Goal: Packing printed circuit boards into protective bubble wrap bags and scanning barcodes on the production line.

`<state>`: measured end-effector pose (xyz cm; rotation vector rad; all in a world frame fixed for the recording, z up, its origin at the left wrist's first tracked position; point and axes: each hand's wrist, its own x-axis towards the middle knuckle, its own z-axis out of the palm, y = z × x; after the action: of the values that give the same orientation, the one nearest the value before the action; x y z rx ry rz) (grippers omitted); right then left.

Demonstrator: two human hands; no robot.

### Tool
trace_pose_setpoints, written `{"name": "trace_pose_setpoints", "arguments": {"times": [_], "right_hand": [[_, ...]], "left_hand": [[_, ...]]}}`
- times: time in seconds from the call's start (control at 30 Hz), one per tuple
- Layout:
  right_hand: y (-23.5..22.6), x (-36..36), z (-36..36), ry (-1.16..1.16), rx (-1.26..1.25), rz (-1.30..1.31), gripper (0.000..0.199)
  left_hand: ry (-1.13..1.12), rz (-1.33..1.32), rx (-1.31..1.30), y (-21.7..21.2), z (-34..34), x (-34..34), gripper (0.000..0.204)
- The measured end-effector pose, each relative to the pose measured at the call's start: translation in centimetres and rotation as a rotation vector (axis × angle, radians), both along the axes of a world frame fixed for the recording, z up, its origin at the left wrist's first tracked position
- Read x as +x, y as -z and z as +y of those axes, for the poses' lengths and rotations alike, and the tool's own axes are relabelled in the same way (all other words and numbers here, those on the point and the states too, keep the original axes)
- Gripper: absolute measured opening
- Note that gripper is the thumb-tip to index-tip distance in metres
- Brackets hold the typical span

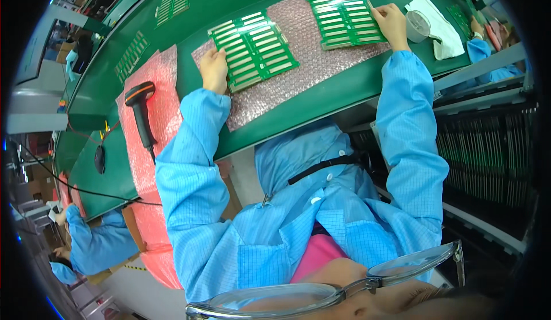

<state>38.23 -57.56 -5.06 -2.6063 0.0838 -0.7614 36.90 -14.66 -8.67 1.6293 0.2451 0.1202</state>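
Note:
Two green circuit board panels lie on a sheet of pink bubble wrap (pixel 310 73) on the green bench. My left hand (pixel 214 69) rests on the left edge of the nearer panel (pixel 253 49), fingers closed on its rim. My right hand (pixel 391 24) grips the right edge of the farther panel (pixel 343 17). Both arms wear light blue sleeves.
A black and orange handheld scanner (pixel 140 110) lies on red bubble wrap (pixel 163 99) at the left. A white cup (pixel 417 25) and white cloth (pixel 442 30) sit right of my right hand. More green panels (pixel 132 55) lie farther off. Other people in blue sit at both sides.

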Motion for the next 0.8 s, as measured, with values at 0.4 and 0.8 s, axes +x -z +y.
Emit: {"name": "trace_pose_setpoints", "arguments": {"times": [0.4,0.8], "right_hand": [[0.1,-14.7,15.9,-0.448,1.424,0.308,0.039],[2.6,-20.2,8.0,-0.439,1.601,0.493,0.028]], "left_hand": [[0.271,-0.07,-0.241,-6.1,-4.2,-10.7,0.026],[0.824,-0.717,1.401,-4.6,1.3,-12.4,0.024]]}}
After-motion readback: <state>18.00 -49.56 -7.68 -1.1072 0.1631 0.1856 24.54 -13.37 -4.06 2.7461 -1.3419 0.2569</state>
